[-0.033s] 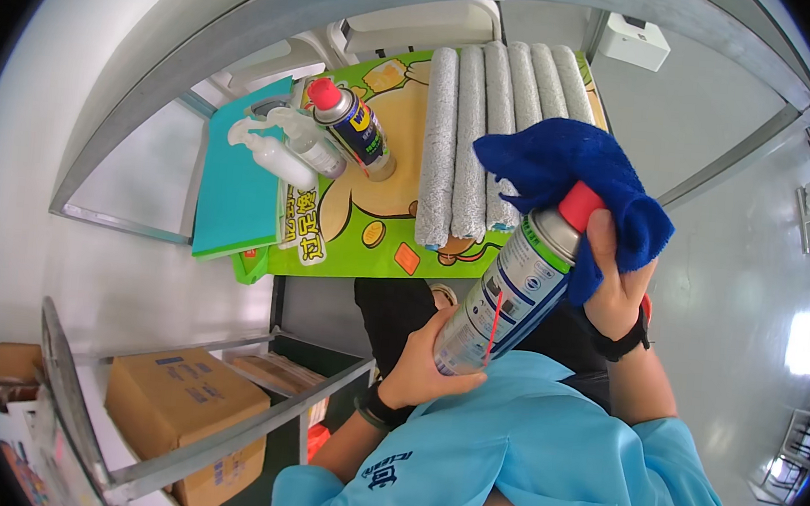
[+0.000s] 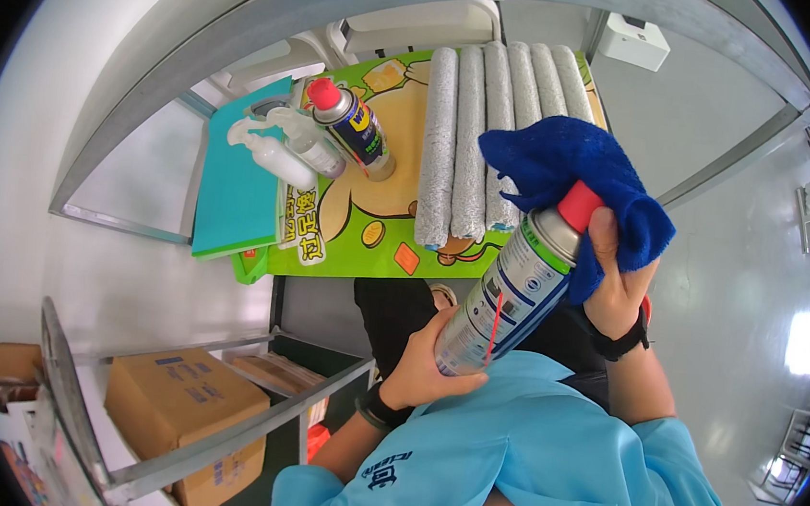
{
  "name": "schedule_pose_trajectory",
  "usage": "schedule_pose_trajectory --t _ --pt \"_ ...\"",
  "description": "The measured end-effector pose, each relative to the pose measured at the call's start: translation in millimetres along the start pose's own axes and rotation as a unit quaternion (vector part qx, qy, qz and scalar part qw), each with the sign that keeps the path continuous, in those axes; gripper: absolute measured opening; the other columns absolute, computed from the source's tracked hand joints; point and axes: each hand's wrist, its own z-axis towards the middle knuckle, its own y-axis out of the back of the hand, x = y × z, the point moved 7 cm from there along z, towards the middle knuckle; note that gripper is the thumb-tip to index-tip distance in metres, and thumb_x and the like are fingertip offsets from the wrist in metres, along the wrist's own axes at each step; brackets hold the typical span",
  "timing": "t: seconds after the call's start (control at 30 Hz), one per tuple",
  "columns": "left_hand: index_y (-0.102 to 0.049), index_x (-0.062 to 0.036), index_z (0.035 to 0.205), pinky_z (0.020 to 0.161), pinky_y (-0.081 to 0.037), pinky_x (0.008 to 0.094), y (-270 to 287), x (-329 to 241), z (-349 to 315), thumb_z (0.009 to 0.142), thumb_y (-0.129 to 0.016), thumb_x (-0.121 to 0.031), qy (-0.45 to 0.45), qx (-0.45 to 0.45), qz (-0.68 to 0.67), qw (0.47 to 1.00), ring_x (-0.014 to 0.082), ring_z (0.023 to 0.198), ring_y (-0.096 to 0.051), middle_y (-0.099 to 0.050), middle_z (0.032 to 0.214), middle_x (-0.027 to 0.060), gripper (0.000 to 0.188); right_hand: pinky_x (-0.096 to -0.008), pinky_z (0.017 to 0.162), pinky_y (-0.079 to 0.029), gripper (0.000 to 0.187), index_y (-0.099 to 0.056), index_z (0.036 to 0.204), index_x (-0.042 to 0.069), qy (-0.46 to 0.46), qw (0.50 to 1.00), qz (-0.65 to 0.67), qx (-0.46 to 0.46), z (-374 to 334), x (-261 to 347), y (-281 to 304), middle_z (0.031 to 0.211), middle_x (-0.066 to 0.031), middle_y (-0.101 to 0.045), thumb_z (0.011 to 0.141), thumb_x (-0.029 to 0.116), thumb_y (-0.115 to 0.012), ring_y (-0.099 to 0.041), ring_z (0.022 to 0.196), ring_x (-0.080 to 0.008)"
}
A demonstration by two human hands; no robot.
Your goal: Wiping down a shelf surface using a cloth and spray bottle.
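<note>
Shifted slightly right, cloth gripped in right hand, thumb against red cap, other fingers hidden, fingers of left hand curled round can near base.

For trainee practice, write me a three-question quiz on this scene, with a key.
1. What does the left hand grip? a) a pump bottle; b) a spray can; c) a cardboard box.
2. True or false: the blue cloth lies spread flat on the table.
3. How many silvery rolls lie side by side?

Key: 1. b, near its lower end; 2. False, the right hand holds it, bunched by the can's red cap; 3. Six.
</note>
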Motion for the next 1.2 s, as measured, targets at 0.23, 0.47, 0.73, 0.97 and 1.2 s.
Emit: schedule_pose_trajectory --t 0.23,0.47,0.73,0.97,1.2 --pt "-0.04 0.0062 0.126 0.087 -0.048 0.0315 -2 -5 -1 0.061 -0.082 -0.024 -0.03 -0.013 0.052 0.998 0.021 0.097 -0.062 -0.061 0.107 0.0173 0.083 -0.026 0.072 -0.045 0.017 -0.061 0.095 -0.003 -0.024 0.995 0.009 -0.092 0 -1 8 0.083 -0.0063 -0.061 0.09 0.013 -0.06 -0.055 0.075 -0.0122" --pt "-0.041 0.0062 0.125 0.087 -0.048 0.0329 1 -11 -3 0.061 -0.082 -0.024 -0.021 -0.055 0.09 0.994 0.024 0.098 -0.063 -0.061 0.108 0.0187 0.082 -0.0261 0.069 -0.043 0.016 -0.057 0.085 -0.003 -0.012 0.999 -0.046 -0.019 8 -1 1 0.079 -0.0064 -0.056 0.087 0.012 -0.064 -0.05 0.07 -0.0135" --pt "-0.04 0.0091 0.125 0.087 -0.049 0.0337 -2 -11 -4 0.061 -0.082 -0.026 -0.034 -0.049 0.118 0.991 0.0272 0.098 -0.063 -0.06 0.108 0.0218 0.084 -0.0254 0.077 -0.044 0.022 -0.059 0.099 -0.003 -0.037 0.996 0.027 -0.077 3 -1 7 0.092 -0.0055 -0.061 0.087 0.014 -0.066 -0.054 0.081 -0.0117" --pt "-0.039 0.0089 0.126 0.088 -0.048 0.0333 0 -12 -2 0.062 -0.082 -0.027 -0.035 -0.058 0.102 0.992 0.0272 0.099 -0.063 -0.059 0.109 0.0218 0.085 -0.0252 0.082 -0.044 0.031 -0.058 0.108 -0.003 -0.055 0.997 0.032 -0.053 8 -5 5 0.099 -0.0063 -0.063 0.086 0.017 -0.068 -0.057 0.089 -0.0127" --pt "-0.039 0.0064 0.128 0.088 -0.046 0.0315 -3 -11 2 0.064 -0.081 -0.027 -0.025 -0.027 0.045 0.998 0.0212 0.097 -0.061 -0.06 0.105 0.0156 0.084 -0.0305 0.092 -0.042 0.036 -0.053 0.12 0.001 -0.19 0.932 0.297 -0.08 -2 -32 -6 0.111 -0.0077 -0.06 0.092 0.023 -0.059 -0.056 0.102 -0.0156"
